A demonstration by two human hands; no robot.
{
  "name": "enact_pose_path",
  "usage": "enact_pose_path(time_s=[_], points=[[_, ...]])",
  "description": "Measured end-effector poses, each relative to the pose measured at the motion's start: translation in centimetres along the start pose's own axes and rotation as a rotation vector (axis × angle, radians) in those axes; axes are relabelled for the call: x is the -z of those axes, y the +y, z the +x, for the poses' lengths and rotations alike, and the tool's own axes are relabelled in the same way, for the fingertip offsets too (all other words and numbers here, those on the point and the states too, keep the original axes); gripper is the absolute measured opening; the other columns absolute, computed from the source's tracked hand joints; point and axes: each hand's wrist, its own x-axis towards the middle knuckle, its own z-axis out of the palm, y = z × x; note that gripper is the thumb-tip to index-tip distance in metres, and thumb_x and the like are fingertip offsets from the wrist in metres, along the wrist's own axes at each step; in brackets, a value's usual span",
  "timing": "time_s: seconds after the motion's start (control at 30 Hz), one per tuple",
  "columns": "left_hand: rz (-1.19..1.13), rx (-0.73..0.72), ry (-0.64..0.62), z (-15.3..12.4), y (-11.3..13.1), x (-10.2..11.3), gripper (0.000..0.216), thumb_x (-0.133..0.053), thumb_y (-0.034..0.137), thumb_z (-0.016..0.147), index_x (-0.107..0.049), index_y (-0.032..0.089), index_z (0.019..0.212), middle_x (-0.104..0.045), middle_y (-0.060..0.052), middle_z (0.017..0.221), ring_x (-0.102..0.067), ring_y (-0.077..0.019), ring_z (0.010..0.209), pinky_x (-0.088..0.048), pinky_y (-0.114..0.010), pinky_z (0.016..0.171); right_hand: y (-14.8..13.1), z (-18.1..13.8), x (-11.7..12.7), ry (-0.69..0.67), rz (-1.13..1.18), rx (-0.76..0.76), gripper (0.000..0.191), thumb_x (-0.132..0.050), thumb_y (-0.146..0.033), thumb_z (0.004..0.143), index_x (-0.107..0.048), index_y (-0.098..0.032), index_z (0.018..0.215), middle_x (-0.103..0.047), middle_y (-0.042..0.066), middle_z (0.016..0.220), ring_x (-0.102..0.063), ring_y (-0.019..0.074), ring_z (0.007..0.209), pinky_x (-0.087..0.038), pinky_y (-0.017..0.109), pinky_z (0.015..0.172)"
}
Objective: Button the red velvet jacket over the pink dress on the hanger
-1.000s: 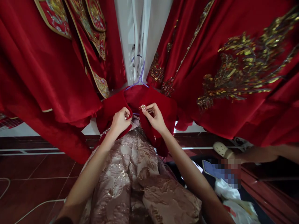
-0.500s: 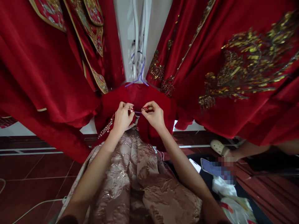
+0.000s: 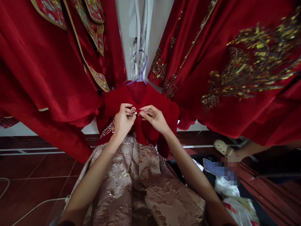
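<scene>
A red jacket (image 3: pixel 160 97) hangs on a purple hanger (image 3: pixel 141 75) straight ahead of me. Its front edges come close together at the middle. My left hand (image 3: pixel 125 118) pinches a beaded button fastening (image 3: pixel 134 109) on the left front edge. Opposite it, my right hand (image 3: pixel 154 116) has thumb and fingers closed on a red button loop (image 3: pixel 141 112) at the right front edge. A small gap lies between the fingertips. Beaded fringe (image 3: pixel 109 128) shows beside my left wrist. Below the jacket falls a shiny pinkish-brown brocade skirt (image 3: pixel 117 179).
Red gowns with gold trim (image 3: pixel 58 69) and gold sequins (image 3: pixel 246 69) hang on both sides. At lower right are a phone (image 3: pixel 211 167), plastic bags (image 3: pixel 240 210) and another person's foot in a clog (image 3: pixel 222 148). A white cable (image 3: pixel 39 204) crosses the tiled floor.
My hands have moved closer together, bringing the jacket's two front edges nearer each other. The purple strip stretched between the hands earlier no longer shows.
</scene>
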Motion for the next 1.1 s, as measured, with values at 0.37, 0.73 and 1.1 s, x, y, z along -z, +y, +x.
enact_pose_path(time_s=[0.37, 0.73, 1.1], points=[[-0.071, 0.025, 0.016, -0.2, -0.3, -0.4, 0.01, -0.063, 0.015, 0.073, -0.057, 0.017, 0.08, -0.069, -0.002, 0.08, -0.068, -0.0128, 0.073, -0.057, -0.026, 0.072, -1.1, 0.1, -0.6, 0.077, -0.04, 0.028, 0.033, -0.069, -0.045, 0.072, -0.051, -0.023, 0.088, -0.062, 0.0, 0.085, -0.064, 0.0138, 0.079, -0.06, 0.025, 0.06], [-0.063, 0.028, -0.033, 0.2, 0.1, 0.3, 0.008, -0.063, 0.016, 0.072, -0.065, 0.017, 0.079, -0.071, -0.002, 0.081, -0.069, -0.0128, 0.072, -0.058, -0.025, 0.071, -1.1, 0.0, -0.8, 0.122, -0.261, 0.156, 0.026, -0.063, -0.04, 0.08, -0.052, -0.023, 0.096, -0.065, 0.002, 0.087, -0.066, 0.0165, 0.085, -0.057, 0.024, 0.055], [0.152, -0.169, -0.17, 0.8, 1.1, 1.3, 0.01, -0.062, 0.023, 0.074, -0.064, 0.018, 0.083, -0.07, -0.002, 0.081, -0.067, -0.0135, 0.074, -0.055, -0.027, 0.073, -1.3, -0.1, -1.1, 0.162, -0.391, 0.196, 0.019, -0.06, -0.038, 0.082, -0.06, -0.023, 0.094, -0.069, 0.002, 0.092, -0.067, 0.0176, 0.088, -0.057, 0.027, 0.061]])
